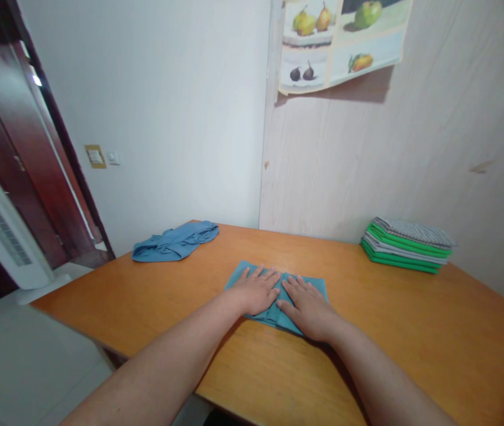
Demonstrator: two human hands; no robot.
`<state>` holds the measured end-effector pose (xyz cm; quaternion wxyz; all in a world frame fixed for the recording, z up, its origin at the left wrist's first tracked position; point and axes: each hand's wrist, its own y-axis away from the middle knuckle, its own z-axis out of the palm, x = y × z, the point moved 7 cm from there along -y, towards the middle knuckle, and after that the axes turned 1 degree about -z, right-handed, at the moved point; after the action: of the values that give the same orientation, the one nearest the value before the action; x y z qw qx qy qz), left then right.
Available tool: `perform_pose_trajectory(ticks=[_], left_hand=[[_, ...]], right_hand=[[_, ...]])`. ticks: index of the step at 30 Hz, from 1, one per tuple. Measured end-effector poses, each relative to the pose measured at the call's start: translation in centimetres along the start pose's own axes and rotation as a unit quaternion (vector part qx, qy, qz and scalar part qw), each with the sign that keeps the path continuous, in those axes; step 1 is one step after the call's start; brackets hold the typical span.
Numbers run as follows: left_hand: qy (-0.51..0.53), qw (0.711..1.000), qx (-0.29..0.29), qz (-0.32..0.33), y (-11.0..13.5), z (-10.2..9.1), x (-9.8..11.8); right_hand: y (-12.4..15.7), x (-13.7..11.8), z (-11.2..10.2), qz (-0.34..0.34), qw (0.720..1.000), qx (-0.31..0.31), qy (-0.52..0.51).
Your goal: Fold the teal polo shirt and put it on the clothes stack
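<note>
A folded blue-teal cloth (274, 313) lies on the wooden table in front of me. My left hand (257, 290) rests flat on its left half, fingers stretched out. On the right half, my right hand (307, 305) lies flat too, with its thumb pointing toward the left hand. Both palms press on the fabric, and neither grips it. Parts of the cloth are hidden under the hands. What kind of garment or cloth it is, I cannot tell.
The orange-brown table (389, 331) meets the wall at the back. A loose blue garment (174, 242) lies at the far left, and a stack of folded green and grey cloths (407, 247) at the far right. A white tower appliance (10, 236) stands beyond the left edge.
</note>
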<state>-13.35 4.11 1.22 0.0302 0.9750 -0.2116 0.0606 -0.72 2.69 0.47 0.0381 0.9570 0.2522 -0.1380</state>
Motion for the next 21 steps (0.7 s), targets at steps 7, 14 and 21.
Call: perform_pose_trajectory(ticks=[7,14,21], left_hand=[[0.013,1.0,0.019,-0.005,-0.3,0.2,-0.1],[0.002,1.0,0.011,-0.013,-0.1,0.2,0.1],[0.032,0.999,0.015,-0.001,0.0,0.0,0.3]], right_hand=[[0.8,-0.6,-2.9,0.022,0.992,0.12,-0.02],[0.7,0.0,-0.3,0.029,0.999,0.013,0.022],[0.6,0.6,0.5,0.029,0.999,0.013,0.021]])
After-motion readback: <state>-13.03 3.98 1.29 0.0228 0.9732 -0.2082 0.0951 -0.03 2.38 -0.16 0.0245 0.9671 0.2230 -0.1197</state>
